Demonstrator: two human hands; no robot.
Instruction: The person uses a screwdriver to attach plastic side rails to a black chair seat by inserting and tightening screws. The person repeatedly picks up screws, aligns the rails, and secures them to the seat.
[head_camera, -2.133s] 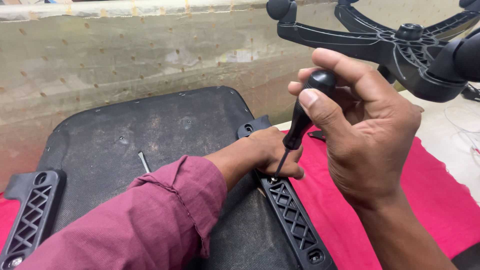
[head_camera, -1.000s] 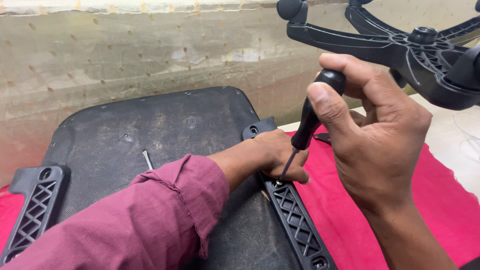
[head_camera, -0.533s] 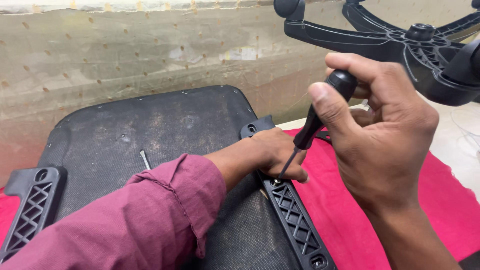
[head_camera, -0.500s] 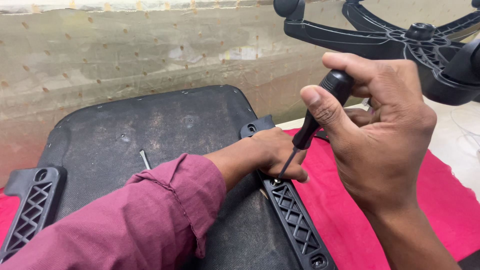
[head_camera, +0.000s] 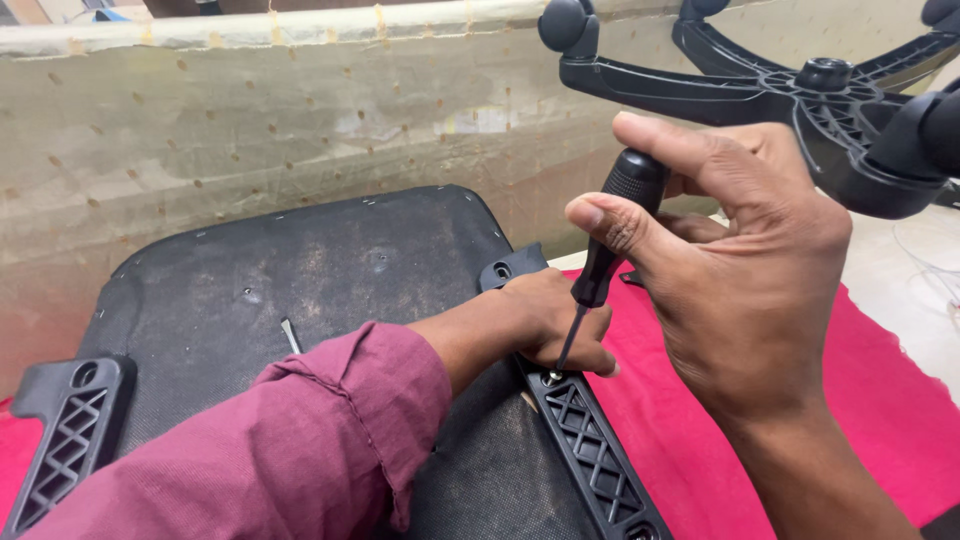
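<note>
Place: furniture workshop, chair assembly.
Under the right hand (head_camera: 760, 290): upturned chair seat (head_camera: 300, 290) on red cloth (head_camera: 880, 400).
Above it: black five-star chair base (head_camera: 790, 95).
Behind: worn plastic sheeting (head_camera: 250, 130).

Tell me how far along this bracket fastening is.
Done: both black brackets lie along the seat base. In hand: the right hand holds a screwdriver with its tip in a hole of the near bracket, and the left hand rests on that bracket beside it. Left: a loose metal piece lies unused on the base, and the far bracket is untouched.
</note>
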